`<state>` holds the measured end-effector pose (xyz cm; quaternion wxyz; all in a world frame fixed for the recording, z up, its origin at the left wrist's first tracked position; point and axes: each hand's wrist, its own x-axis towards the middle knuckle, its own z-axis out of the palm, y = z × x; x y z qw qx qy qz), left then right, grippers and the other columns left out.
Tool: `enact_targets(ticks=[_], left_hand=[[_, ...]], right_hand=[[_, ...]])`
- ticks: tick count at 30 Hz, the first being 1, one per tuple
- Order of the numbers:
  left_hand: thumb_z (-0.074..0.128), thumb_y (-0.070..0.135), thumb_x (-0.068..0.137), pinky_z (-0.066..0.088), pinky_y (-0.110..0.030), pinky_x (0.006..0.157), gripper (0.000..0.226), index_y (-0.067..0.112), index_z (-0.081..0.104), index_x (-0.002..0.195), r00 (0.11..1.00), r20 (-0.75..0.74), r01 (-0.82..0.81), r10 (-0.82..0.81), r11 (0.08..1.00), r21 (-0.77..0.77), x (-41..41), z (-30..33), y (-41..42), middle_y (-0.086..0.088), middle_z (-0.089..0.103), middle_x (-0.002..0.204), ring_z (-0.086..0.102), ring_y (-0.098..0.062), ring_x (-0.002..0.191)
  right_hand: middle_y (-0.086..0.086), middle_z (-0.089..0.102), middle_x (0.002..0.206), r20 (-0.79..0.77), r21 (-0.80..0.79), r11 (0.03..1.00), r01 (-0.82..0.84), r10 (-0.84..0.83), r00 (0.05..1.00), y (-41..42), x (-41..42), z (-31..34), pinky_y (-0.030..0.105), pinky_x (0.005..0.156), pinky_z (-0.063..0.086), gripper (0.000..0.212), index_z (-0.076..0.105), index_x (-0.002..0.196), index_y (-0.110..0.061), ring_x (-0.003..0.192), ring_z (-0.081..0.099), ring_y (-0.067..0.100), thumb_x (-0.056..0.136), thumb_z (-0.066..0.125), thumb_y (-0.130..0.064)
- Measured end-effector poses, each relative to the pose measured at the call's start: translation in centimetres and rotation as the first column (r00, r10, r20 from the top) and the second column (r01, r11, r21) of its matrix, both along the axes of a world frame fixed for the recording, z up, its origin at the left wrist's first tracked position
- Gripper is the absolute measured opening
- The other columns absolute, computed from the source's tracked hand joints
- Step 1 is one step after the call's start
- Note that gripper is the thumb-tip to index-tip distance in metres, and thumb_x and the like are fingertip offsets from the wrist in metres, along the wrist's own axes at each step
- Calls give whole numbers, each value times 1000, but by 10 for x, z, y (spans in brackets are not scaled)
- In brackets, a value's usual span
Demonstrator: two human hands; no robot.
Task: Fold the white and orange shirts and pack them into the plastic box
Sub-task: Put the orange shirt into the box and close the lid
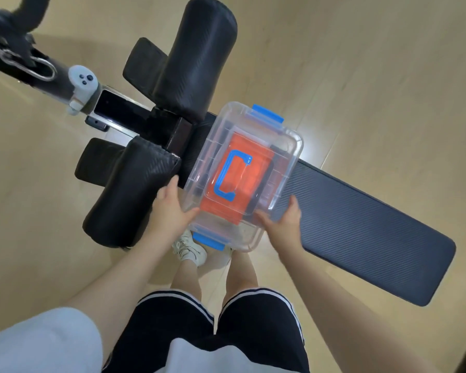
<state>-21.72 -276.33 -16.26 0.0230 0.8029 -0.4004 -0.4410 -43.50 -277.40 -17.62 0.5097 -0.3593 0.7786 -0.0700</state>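
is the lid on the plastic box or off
On. The clear lid with its blue handle covers the plastic box, above the orange shirt. Whether the blue latches are snapped shut, cannot tell.

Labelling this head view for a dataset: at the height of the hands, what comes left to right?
Black roller pad → left hand → plastic box → right hand → bench pad.
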Motion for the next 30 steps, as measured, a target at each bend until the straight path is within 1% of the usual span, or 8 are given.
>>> enact_targets(ticks=[3,7,11,16,23,26,28,30], left_hand=[[66,39,81,17,-41,116,91,19,8,149,911,171,403,-375,897,-184,-16,3,-27,-7,8,158,11,-26,145],[67,46,77,5,-39,118,100,24,0,149,708,298,695,-641,706,-132,-44,-8,-62,-8,-9,158,-5,-27,146],[65,40,80,2,-38,118,99,27,-5,148,574,306,788,-760,613,45,-56,-21,-78,-6,-20,156,-12,-26,146],[61,35,84,5,-39,118,90,27,-2,148,611,271,760,-743,647,59,-59,-18,-71,-6,-19,156,-13,-26,145],[60,40,84,1,-43,117,92,10,1,149,887,317,395,-335,907,-148,-55,-11,-35,-9,-2,158,1,-26,146],[57,41,86,12,-43,117,90,9,1,148,972,235,35,3,987,-158,-45,-12,-4,-9,-1,158,5,-27,145],[61,39,84,23,-43,115,90,10,5,148,926,135,-342,353,934,-98,-44,-10,14,-11,7,157,16,-28,143],[64,37,83,35,-38,105,82,7,18,145,737,4,-676,676,736,39,-45,-13,31,-13,28,150,34,-29,135]], right_hand=[[14,20,152,-97,-288,939,-185,164,982,-72,0,1,33,116,17,80,20,146,-10,142,18,24,83,65,-32],[16,28,151,-322,-285,825,-488,397,860,-149,-5,-10,37,115,23,74,27,143,-6,140,26,28,85,61,-38],[10,35,149,-94,-131,819,-559,551,829,-196,-1,-14,31,106,30,75,24,145,-10,135,37,25,85,63,-34],[12,43,141,-117,-64,741,-669,660,742,-208,6,-15,27,98,34,67,34,140,-8,126,44,26,85,64,-30],[15,50,119,-311,-193,666,-721,655,689,-193,10,-10,38,84,43,34,54,118,-8,102,55,33,88,59,-23],[12,53,119,-453,-204,600,-773,642,618,-185,13,-11,40,83,43,27,54,115,-9,101,55,34,92,52,-22],[12,51,125,-470,-235,603,-763,616,632,-175,14,-14,41,90,40,31,52,121,-9,110,51,34,92,49,-19],[13,45,137,-462,-264,598,-757,610,643,-160,12,-17,41,101,34,42,44,132,-10,123,41,34,90,48,-16]])
